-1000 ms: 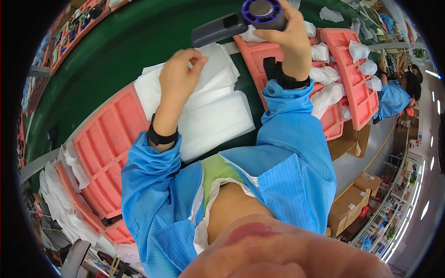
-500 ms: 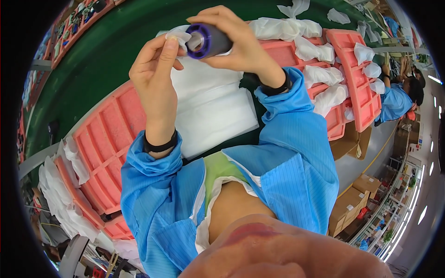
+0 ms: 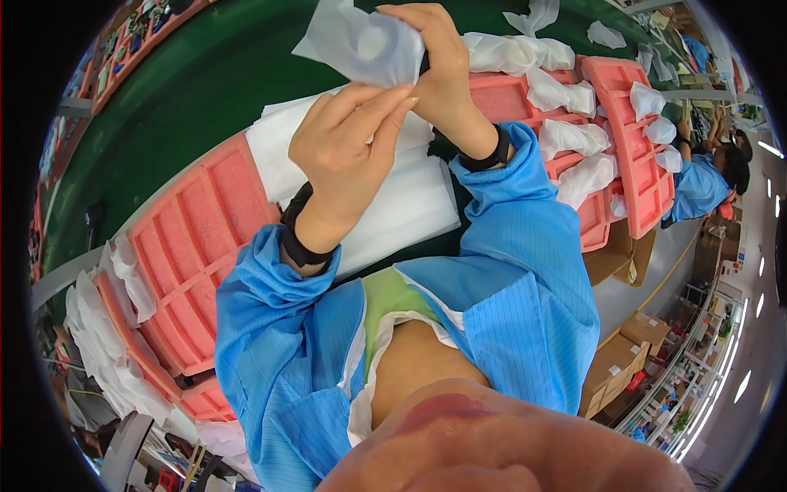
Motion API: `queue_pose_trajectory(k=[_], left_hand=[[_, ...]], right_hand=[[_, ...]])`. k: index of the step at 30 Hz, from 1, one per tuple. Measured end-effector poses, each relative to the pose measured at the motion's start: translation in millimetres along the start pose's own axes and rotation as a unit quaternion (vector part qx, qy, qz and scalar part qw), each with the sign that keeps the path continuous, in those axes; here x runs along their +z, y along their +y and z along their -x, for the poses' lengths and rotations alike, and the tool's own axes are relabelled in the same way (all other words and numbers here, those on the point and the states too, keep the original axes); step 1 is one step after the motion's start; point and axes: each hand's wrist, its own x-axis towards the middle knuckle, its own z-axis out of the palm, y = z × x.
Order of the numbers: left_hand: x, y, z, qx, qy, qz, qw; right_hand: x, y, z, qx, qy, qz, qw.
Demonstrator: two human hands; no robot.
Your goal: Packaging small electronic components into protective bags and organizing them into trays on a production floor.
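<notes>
Since half a second ago: the purple-ended cylinder that sat bare between the hands is now out of sight under a white foam pouch (image 3: 365,45), and both hands sit a bit higher and closer together.

Left hand (image 3: 348,139): palm turned toward the camera, fingers held together and extended up, tips touching the lower edge of the pouch. Thumb lies alongside, not clearly pinching. Black wristband just below the hand, blue sleeve bunched under that.

Right hand (image 3: 438,70): just right of and above the left fingertips, fingers curled over the pouch's right side and clamped on it. A dark sliver shows between the pouch and the right fingers; can't tell what it is. Black wristband on that wrist too.

Pouch: raised off the bench, directly above the left fingertips, against the right fingers, crumpled, bulging in the middle.

Below and behind the left fingers: stack of white foam sheets (image 3: 393,213) flat on the bench. Left of that, a pink compartment tray (image 3: 193,246), cells bare, more pink trays stacked under it with white pouches draped over the edge.

Right of the right fingers: more pink trays (image 3: 635,156) with wrapped white bundles (image 3: 574,135) in the cells.

Beyond the fingers: green conveyor belt (image 3: 188,90). Far right: another person in a blue coat (image 3: 697,184) at the same line, cardboard boxes on the floor nearby.
</notes>
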Motion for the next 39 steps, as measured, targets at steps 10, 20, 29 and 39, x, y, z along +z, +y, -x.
queue_pose_trajectory(k=[10,20,29,39], left_hand=[[-18,-22,-23,-0.101,-0.022,-0.005,0.995],[-49,-35,-31,-0.195,-0.047,0.383,0.902],[-29,-18,-22,-0.115,0.005,0.078,0.99],[-27,-12,-25,0.018,0.009,-0.065,0.998]], right_hand=[[7,-18,17,0.282,-0.073,-0.419,0.86],[8,-29,19,0.3,-0.269,-0.301,0.864],[16,-20,28,0.125,-0.133,0.001,0.983],[10,-27,21,0.182,-0.107,-0.023,0.977]])
